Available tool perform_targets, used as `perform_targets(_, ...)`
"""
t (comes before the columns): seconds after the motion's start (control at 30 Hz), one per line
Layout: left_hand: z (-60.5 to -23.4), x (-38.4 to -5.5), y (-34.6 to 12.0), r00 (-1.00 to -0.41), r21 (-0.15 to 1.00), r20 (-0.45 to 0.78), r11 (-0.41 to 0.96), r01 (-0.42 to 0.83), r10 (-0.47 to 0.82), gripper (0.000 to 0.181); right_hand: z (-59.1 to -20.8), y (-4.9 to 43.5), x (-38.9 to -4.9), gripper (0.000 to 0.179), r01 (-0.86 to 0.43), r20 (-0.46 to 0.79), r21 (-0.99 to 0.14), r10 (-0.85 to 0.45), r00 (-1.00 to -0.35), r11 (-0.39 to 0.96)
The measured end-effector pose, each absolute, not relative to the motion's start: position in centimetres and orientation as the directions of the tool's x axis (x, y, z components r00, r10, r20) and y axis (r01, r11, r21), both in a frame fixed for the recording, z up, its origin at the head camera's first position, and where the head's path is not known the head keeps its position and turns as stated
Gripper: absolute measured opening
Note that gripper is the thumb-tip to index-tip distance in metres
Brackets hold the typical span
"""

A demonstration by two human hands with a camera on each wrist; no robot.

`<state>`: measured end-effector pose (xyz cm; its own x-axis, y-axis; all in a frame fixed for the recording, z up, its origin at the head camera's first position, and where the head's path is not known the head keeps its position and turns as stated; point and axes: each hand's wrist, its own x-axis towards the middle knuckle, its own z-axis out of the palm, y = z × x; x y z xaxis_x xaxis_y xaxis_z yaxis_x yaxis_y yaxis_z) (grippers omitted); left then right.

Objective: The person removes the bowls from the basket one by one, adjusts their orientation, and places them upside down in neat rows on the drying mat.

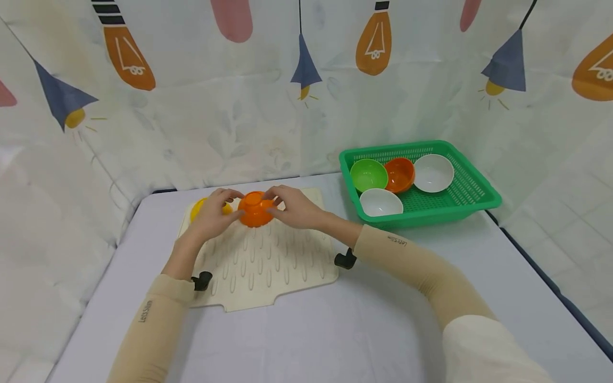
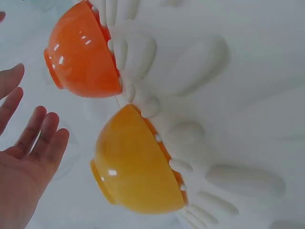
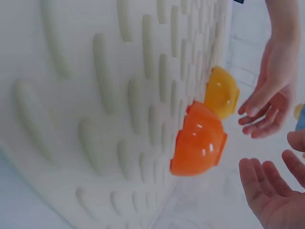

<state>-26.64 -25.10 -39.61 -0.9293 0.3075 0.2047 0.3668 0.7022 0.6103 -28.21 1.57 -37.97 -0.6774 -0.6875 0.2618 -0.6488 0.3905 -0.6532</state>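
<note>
An orange bowl (image 1: 255, 215) lies upside down on a cream ridged mat (image 1: 287, 284). Just left of it, also turned over, is a yellow bowl (image 2: 138, 164), partly hidden behind my left hand (image 1: 210, 217) in the head view. My left fingers are relaxed near the bowls, and the left wrist view shows a gap between them and both bowls. On the other side of the orange bowl, my right hand (image 1: 298, 208) has loosely bent, parted fingers. The right wrist view shows these fingers (image 3: 250, 179) apart from the orange bowl, holding nothing.
At the back right stands a green plastic basket (image 1: 460, 213). Inside are a green bowl (image 1: 369, 175), an orange-red bowl (image 1: 400, 175) and two white bowls (image 1: 433, 173). A patterned curtain (image 1: 215, 127) hangs behind the white-covered table (image 1: 325, 340).
</note>
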Motion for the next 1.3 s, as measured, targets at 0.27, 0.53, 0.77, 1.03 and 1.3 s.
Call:
perform_targets(0.27,-39.1,-25.0,-27.9,-0.967,0.706,0.227,0.663,0.248,0.119,0.035,-35.7,5.8,-27.0,0.021,-0.522,0.174,-0.757,-0.648,-0.741,0.394)
perform_targets(0.53,-39.1,-24.0,-30.9,-0.989,0.742,0.113,0.67,0.024,-0.091,0.05,-34.1,11.0,-27.8,0.023,-0.375,0.125,-0.857,-0.563,-0.817,0.354)
perform_targets(0.77,-39.2,-23.9,-33.4,-0.986,0.768,-0.056,0.624,-0.145,-0.159,0.064,-32.5,15.4,-28.5,0.03,-0.284,0.101,-0.89,-0.453,-0.886,0.357)
perform_targets(1.03,-39.3,-23.4,-35.8,-0.961,0.74,-0.262,0.621,-0.26,-0.09,0.082,-31.9,20.2,-29.5,0.041,-0.162,0.007,-0.911,-0.379,-0.925,0.379)
perform_targets(1.3,-39.9,-23.0,-37.6,-0.922,0.742,-0.383,0.577,-0.342,-0.055,0.077,-31.5,24.2,-30.3,0.046,-0.064,-0.078,-0.901,-0.305,-0.949,0.429)
